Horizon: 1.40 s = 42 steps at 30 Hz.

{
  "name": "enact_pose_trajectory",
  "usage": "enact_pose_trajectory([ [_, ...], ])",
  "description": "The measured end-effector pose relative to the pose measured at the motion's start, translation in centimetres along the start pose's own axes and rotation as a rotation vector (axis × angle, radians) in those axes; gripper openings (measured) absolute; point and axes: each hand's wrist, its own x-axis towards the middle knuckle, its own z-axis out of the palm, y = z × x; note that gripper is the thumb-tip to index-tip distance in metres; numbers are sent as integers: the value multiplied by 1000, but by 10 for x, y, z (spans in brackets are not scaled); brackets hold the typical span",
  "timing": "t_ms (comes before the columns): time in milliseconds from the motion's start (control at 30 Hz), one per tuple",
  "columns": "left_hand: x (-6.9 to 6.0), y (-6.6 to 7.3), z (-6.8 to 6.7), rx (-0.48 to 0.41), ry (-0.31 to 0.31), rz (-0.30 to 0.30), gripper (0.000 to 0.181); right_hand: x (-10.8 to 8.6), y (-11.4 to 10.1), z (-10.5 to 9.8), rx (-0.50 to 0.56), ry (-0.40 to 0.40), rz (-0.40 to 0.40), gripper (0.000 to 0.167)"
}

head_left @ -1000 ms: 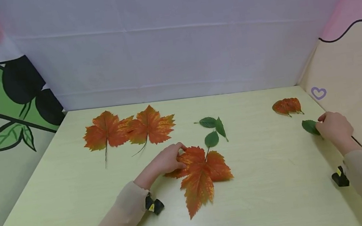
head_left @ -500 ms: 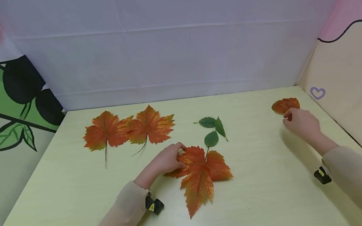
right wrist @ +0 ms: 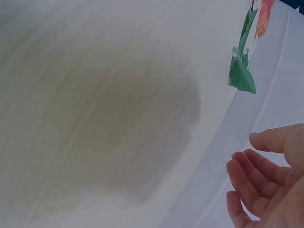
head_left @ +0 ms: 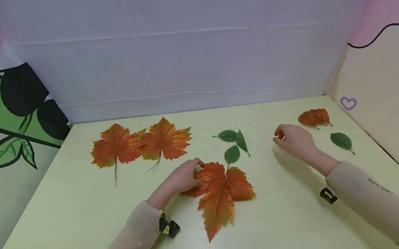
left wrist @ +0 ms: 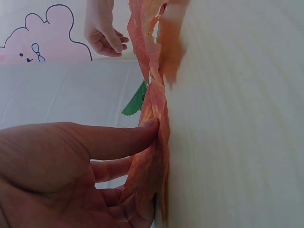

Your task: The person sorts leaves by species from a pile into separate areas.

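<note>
An orange maple leaf [head_left: 217, 198] lies on the table in the head view. My left hand [head_left: 180, 180] pinches its left lobe; in the left wrist view the thumb [left wrist: 118, 141] presses one side, with fingers behind, partly hidden. My right hand [head_left: 295, 141] hovers above the table to the right, with loosely curled fingers and nothing in it; the right wrist view shows a gap between thumb and fingers. Close to it on the right are a green leaf [head_left: 341, 141] and a small overlapping group of orange-brown leaves [head_left: 314, 118].
Three green leaves, one of them a rounded leaf [head_left: 231, 154] by the maple leaf's stem, form a loose cluster. Two more maple leaves [head_left: 115, 145] lie side by side at the back left. Cloth walls [head_left: 193, 67] enclose the pale table [head_left: 85, 228].
My right hand has come away from the green leaf at the right and moved left across the table. That leaf stays lying there. The left hand keeps its place on the maple leaf.
</note>
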Motion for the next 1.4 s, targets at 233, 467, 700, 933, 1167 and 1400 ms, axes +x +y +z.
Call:
enact_pose_trajectory([
  [233, 1, -1, 1, -3, 0, -1, 46, 8, -32, 17, 2, 0, -54, 15],
  [467, 1, -1, 1, -11, 2, 8, 46, 19, -51, 32, 16, -8, -73, 19],
  [700, 0, 0, 1, -15, 3, 11, 46, 32, -63, 40, 24, -32, -53, 20],
  [933, -1, 1, 0, -14, 9, 15, 46, 40, -68, 45, 52, -52, -34, 20],
  [1167, -2, 2, -1, -13, 11, 16, 46, 41, -70, 45, 57, -75, -27, 26],
  [1400, -2, 2, -1, -10, 10, 11, 46, 40, -70, 46, 32, -125, -13, 32],
])
